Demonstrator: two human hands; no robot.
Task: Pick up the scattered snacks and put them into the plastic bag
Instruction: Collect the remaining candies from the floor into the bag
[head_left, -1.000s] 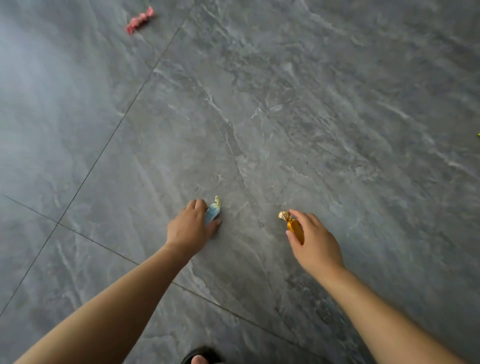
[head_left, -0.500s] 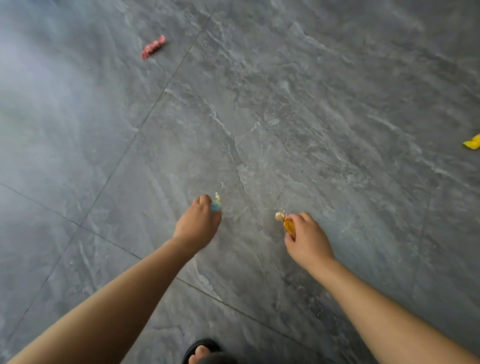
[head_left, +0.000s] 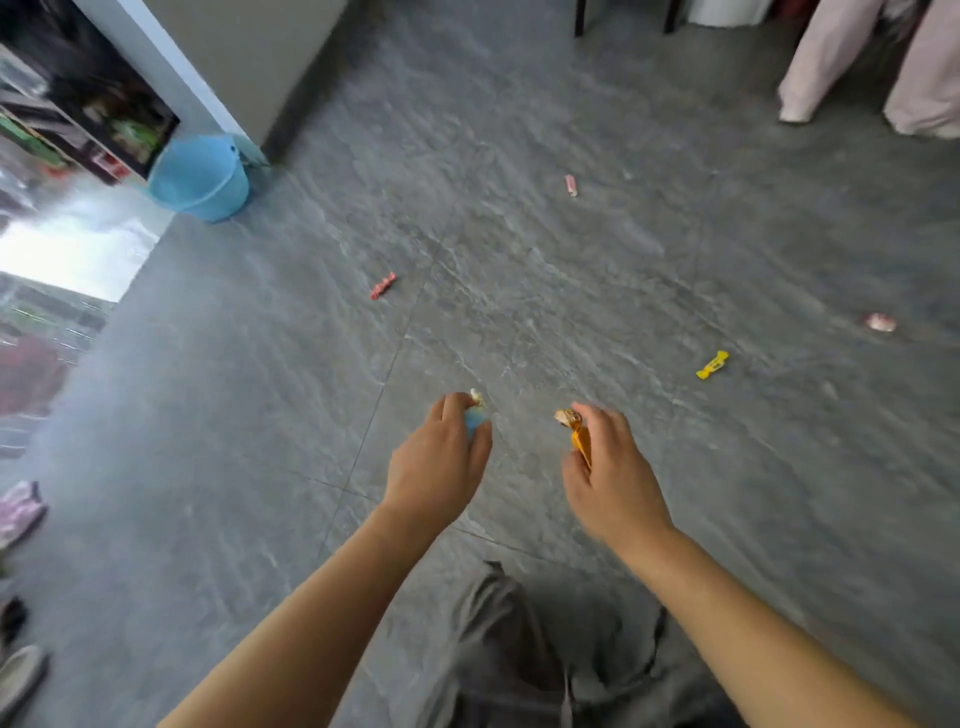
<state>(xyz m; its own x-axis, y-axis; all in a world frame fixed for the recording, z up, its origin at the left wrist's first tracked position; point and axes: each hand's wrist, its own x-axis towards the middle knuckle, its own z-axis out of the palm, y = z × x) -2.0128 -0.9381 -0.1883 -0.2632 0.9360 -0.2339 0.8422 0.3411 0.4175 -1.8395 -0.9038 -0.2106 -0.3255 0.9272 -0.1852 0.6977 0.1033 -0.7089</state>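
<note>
The left hand (head_left: 439, 462) is closed around a blue candy (head_left: 475, 420); the right hand (head_left: 608, 467) pinches an orange candy (head_left: 579, 436). Both are held above the grey floor (head_left: 519, 260). On the floor lie a red candy (head_left: 383, 286), a pink candy (head_left: 571, 185), a yellow candy (head_left: 712, 365) and a pale one (head_left: 880, 322). A blue bucket (head_left: 200, 179) stands at the far left wall.

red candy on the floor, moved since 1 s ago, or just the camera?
Cannot tell for sure. The red candy sits just left of the same tile seam as before, so likely only the head camera rose.
</note>
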